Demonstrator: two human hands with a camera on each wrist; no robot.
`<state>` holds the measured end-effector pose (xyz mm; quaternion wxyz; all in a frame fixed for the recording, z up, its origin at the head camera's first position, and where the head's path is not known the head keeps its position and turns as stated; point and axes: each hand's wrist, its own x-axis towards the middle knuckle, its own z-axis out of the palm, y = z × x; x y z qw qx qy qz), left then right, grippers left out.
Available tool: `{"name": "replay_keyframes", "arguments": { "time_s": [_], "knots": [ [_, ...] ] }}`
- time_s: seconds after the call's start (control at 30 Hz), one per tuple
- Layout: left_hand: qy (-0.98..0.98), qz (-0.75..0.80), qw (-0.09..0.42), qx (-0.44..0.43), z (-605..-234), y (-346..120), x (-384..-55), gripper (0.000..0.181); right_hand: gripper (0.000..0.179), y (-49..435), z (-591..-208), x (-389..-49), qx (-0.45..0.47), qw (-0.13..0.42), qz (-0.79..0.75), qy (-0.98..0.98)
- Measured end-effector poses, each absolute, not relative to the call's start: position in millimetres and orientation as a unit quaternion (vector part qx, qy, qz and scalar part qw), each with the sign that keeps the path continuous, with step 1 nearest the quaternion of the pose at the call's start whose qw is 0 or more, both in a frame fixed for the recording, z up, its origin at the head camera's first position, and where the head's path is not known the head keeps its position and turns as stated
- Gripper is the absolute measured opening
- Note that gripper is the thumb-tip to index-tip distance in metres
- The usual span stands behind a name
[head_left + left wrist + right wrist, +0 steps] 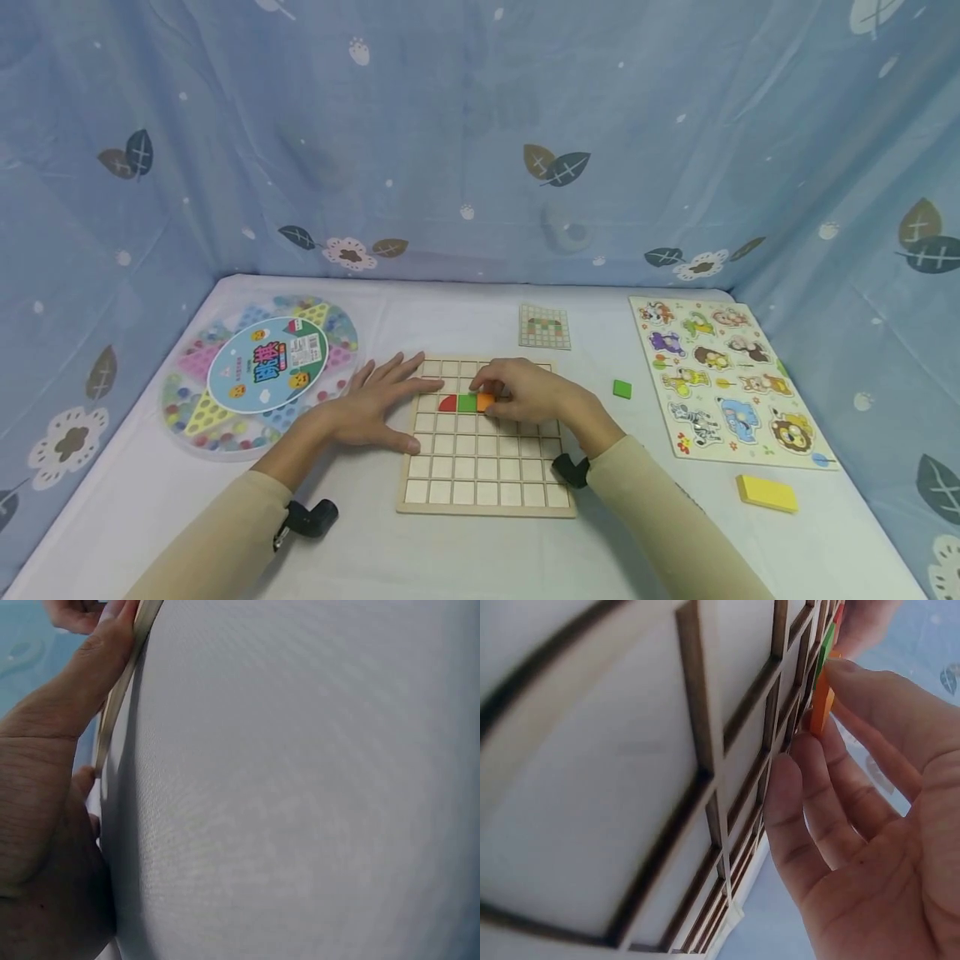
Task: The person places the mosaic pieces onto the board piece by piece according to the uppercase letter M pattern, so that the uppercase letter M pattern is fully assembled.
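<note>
L hand (369,408), empty, fingers spread, thumb on 9 o'clock edge of wooden grid board (486,510), prob. to steady it; R hand (534,392) pinches orange tile (486,402) twd board's 12 o'clock, prob. for neat alignment. Board cells incl. red quarter-round tile (447,403), green sq. tile (467,403); clear Chinese-checkers case (243,393), 10 o'clock of board, w/ asst. marbles (177,406).

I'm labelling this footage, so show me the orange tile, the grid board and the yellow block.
Orange tile (485,403): head view, on its upper face.
Grid board (486,510): head view, on its near rim.
Yellow block (767,493): head view, on its top face.
</note>
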<state>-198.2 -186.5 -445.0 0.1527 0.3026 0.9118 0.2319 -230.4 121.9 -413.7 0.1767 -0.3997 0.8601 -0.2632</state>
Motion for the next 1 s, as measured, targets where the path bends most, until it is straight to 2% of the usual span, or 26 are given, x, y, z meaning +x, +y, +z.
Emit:
{"name": "replay_keyframes", "arguments": {
  "time_s": [1.0],
  "knots": [
    [0.909,0.247,0.149,0.302,-446,-187,-198,0.091,0.031,144,-405,-222,-0.363,0.203,-0.308,0.856]
  ]
}}
